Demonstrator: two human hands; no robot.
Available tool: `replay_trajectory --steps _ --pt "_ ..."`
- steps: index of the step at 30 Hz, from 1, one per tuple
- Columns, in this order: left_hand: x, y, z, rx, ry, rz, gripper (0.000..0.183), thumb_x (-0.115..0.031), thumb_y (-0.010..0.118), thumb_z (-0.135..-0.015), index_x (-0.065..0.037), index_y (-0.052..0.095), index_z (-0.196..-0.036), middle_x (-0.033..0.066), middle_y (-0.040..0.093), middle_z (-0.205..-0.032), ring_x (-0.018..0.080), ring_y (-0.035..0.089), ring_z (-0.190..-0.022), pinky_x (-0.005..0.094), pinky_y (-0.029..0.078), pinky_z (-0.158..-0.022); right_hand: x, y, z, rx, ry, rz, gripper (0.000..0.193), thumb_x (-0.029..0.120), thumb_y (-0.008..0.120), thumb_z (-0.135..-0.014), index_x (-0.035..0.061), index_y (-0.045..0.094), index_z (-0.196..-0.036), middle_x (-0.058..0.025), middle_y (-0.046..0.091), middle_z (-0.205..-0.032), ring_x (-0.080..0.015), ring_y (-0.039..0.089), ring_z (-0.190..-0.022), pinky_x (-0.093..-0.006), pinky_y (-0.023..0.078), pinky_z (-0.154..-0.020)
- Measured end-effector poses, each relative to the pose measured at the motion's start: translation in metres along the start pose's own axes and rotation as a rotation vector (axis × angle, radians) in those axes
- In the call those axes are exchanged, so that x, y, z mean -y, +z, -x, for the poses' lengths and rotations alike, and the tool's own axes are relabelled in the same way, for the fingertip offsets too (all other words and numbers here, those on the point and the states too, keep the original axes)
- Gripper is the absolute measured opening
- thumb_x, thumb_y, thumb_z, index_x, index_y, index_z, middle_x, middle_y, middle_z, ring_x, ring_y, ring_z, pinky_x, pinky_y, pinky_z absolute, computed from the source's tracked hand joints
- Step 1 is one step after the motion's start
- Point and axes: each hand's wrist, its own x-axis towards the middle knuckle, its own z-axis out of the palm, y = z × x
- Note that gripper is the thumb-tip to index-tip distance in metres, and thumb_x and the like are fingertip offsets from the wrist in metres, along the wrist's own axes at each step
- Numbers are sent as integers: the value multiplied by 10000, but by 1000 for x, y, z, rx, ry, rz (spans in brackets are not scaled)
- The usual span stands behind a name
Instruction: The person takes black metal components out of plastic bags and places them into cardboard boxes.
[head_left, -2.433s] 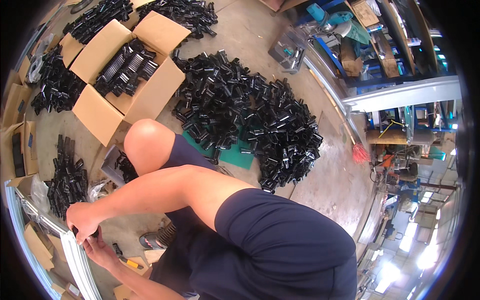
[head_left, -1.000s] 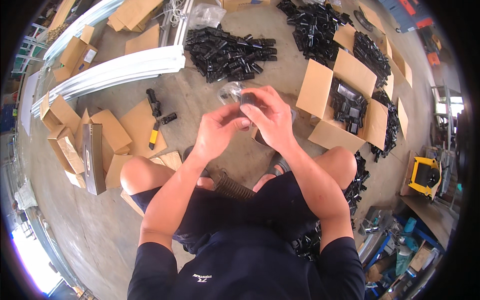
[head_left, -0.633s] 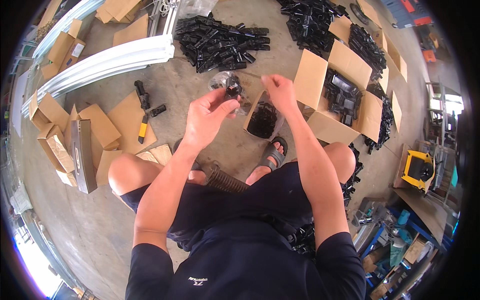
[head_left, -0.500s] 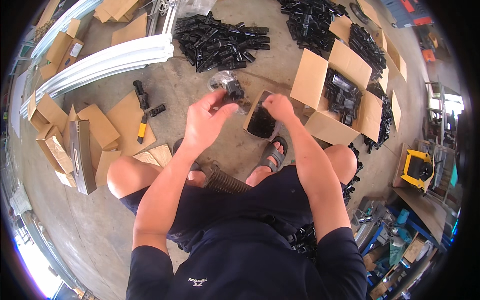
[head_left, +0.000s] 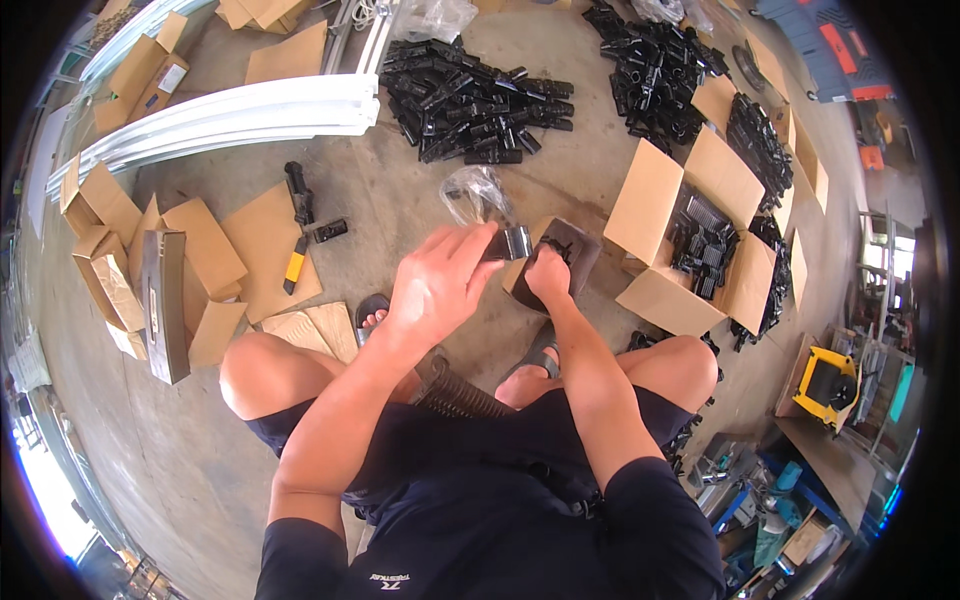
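Observation:
My left hand [head_left: 440, 278] is closed on a short black cylindrical part [head_left: 514, 243] with a shiny end, held up in front of me just left of a small box. That small open cardboard box [head_left: 583, 247] stands on the floor by my right foot, with dark small pieces in it. Over its opening, my right hand [head_left: 548, 275] has its fingers closed at some small black pieces [head_left: 557, 246]; what exactly they grip is too small to make out. A clear plastic bag [head_left: 474, 192] lies on the floor just beyond my left hand.
Piles of black parts [head_left: 470, 105] lie ahead. At the right is an open carton [head_left: 640, 205] holding more. Left are white metal profiles [head_left: 250, 108], flattened cardboard [head_left: 262, 245], a yellow-and-black cutter [head_left: 295, 265] and a long brown box [head_left: 165, 300]. A coil spring [head_left: 455, 390] sits between my legs.
My left hand has moved right and turned, bringing the black cylindrical part into clearer view. My right hand has shifted down onto the small box's opening, and the box now tilts differently.

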Motion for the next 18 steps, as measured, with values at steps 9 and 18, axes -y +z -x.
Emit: replay_trajectory --steps 9,18 --pt "-2 -1 -8 33 -9 -32 856 -100 806 -821 -40 381 -1562 126 730 -1001 306 688 -872 414 573 -728 13 -91 -32 -64 -134 -213 173 151 688 -890 21 682 -1004 -158 727 -827 -294 731 -753 -410 584 -674" --pt "-7 -9 0 10 86 -159 917 -116 812 -805 -9 335 -1580 115 693 -889 292 670 -817 394 571 -681 115 -258 55 293 -89 -1121 225 128 652 -1022 -55 673 -1152 -53 685 -860 -149 674 -707 -284 578 -654"
